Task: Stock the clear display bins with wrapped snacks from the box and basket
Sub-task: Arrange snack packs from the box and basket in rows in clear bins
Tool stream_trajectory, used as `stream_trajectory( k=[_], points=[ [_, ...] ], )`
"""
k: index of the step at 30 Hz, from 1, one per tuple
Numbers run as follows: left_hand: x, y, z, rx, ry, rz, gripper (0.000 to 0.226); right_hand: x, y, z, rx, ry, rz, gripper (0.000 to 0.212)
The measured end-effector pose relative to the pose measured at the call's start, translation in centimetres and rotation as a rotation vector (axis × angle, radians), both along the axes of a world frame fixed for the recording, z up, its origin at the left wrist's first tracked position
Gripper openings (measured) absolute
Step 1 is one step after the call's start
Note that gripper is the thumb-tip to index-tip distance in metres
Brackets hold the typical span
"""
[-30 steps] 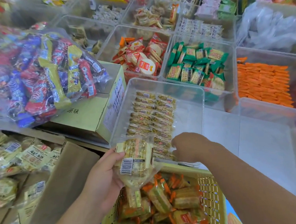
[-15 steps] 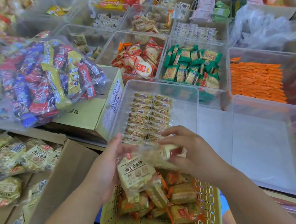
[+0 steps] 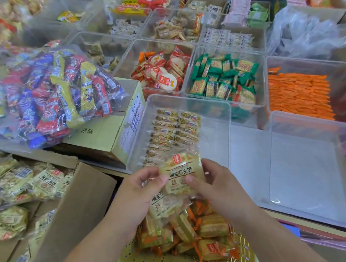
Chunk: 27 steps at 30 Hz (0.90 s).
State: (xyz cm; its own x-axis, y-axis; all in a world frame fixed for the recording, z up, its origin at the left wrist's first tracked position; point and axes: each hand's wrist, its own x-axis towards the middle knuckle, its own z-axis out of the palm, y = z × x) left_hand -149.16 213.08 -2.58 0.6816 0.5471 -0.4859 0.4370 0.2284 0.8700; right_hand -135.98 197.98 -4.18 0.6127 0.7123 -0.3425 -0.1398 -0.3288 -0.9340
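Left hand (image 3: pixel 135 191) and right hand (image 3: pixel 218 182) pinch one packet (image 3: pixel 180 172) by its sides, long axis pointing ahead at the bin (image 3: pixel 217 141) just beyond the fingers (image 3: pixel 162 178), both equally near.

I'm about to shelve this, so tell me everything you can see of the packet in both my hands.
The packet is a pale yellow plastic wrapper with a red logo near its top and dark Chinese print across the middle. It is upright, facing the camera. The left hand and right hand pinch its sides, thumbs on the front. It overlaps a second similar packet, above the yellow basket.
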Motion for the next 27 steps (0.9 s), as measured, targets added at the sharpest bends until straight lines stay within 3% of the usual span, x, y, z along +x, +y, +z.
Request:
stream_trajectory(
  k=[2, 3, 5, 8, 11, 14, 17, 19, 22, 27],
  points=[
    [0.0, -0.2, 0.0, 0.195, -0.008, 0.092, 0.033, -0.1, 0.2, 0.1, -0.168, -0.244, -0.142, 0.032],
    [0.1, -0.3, 0.0, 0.288, -0.021, 0.122, 0.027, -0.3, 0.3, 0.3, -0.163, -0.255, -0.196, 0.032],
    [0.3, -0.5, 0.2, 0.467, -0.068, 0.104, 0.018, -0.4, 0.4, 0.7, -0.057, -0.029, -0.201, 0.044],
    [0.5, -0.6, 0.8, 0.802, -0.124, -0.145, 0.023, 0.0, 0.9, 1.5, 0.114, 0.422, -0.049, 0.062],
    [0.6, -0.6, 0.8, 1.010, -0.150, -0.412, 0.027, 1.3, 1.1, 1.7, 0.101, 0.465, -0.041, 0.050],
    [0.2, 0.0, 0.4, 0.877, -0.133, -0.386, 0.027, 3.2, 1.1, 1.2, -0.024, 0.252, -0.127, 0.017],
    [-0.1, 0.6, -0.5, 0.710, -0.101, -0.201, 0.026, 5.9, 0.8, 0.6, -0.052, 0.082, -0.204, 0.020],
    [-0.1, 1.1, -1.1, 0.532, -0.091, 0.000, 0.025, 7.9, 0.5, 0.2, -0.137, -0.221, -0.142, 0.021],
    [-0.2, 1.9, -2.2, 0.135, -0.097, 0.290, 0.021, 10.4, 0.3, -0.7, -0.389, -0.756, 0.227, 0.025],
    [-1.0, 2.8, -2.8, -0.111, -0.116, 0.418, 0.016, 10.9, 1.6, -2.9, -0.756, -0.964, 0.798, 0.043]
  ],
)
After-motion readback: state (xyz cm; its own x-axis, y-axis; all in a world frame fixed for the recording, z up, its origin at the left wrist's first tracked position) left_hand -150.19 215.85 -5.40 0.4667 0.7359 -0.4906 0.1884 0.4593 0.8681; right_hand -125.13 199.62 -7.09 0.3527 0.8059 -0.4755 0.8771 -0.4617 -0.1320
